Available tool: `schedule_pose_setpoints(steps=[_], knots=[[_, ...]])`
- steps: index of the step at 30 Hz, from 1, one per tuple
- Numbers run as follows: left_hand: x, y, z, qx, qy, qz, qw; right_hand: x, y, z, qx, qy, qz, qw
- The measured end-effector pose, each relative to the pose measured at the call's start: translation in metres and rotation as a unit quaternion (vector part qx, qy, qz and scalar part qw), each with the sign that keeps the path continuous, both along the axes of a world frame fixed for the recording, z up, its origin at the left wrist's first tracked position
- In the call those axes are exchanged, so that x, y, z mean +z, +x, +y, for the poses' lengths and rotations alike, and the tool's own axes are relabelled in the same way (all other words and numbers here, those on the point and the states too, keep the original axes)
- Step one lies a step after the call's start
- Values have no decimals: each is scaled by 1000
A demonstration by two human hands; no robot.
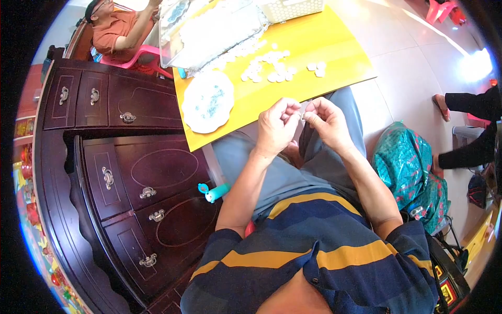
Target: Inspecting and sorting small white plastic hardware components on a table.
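My left hand (280,125) and my right hand (327,123) are raised close together over my lap, just off the near edge of the yellow table (314,42). Each pinches with thumb and fingertips. Between them is something small and pale, too tiny to make out. Beyond my hands, several small white hexagonal pieces (280,70) lie scattered on the tabletop, with a small cluster (317,68) apart to the right. A white scalloped plate (192,118) at the table's left holds a heap of small dark bluish bits.
A large clear bin (183,49) and a white perforated basket (290,8) stand at the table's far side. Dark wooden drawers (151,167) line the left, a turquoise bottle (217,192) beside them. Green bags (405,162) sit right. Two other people are nearby.
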State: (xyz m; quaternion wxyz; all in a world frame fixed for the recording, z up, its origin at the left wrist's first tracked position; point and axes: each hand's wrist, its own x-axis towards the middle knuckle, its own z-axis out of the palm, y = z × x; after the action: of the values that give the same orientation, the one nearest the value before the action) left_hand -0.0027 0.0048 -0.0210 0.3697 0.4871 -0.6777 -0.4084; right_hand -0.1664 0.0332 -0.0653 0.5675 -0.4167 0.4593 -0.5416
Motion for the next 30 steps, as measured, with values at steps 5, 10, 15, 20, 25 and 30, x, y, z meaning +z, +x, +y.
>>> schedule_pose_setpoints(steps=[5,10,15,20,25,30], knots=[[3,-2,0,2,6,-4,1000,-4,-4,0,23,-6,-2,1000],[4,-3,0,-3,1,-12,1000,-4,1,0,-2,-7,5,1000],[6,-4,-1,-14,-30,-33,999,-3,1,1,-1,-4,-22,1000],[9,-2,-5,-23,-3,-39,999,1,-1,0,0,2,-24,1000],[8,9,-17,-34,21,-10,999,3,-5,-6,-3,-5,-49,999],[16,4,-39,27,-104,-165,980,1,-17,-8,-23,-8,-52,998]])
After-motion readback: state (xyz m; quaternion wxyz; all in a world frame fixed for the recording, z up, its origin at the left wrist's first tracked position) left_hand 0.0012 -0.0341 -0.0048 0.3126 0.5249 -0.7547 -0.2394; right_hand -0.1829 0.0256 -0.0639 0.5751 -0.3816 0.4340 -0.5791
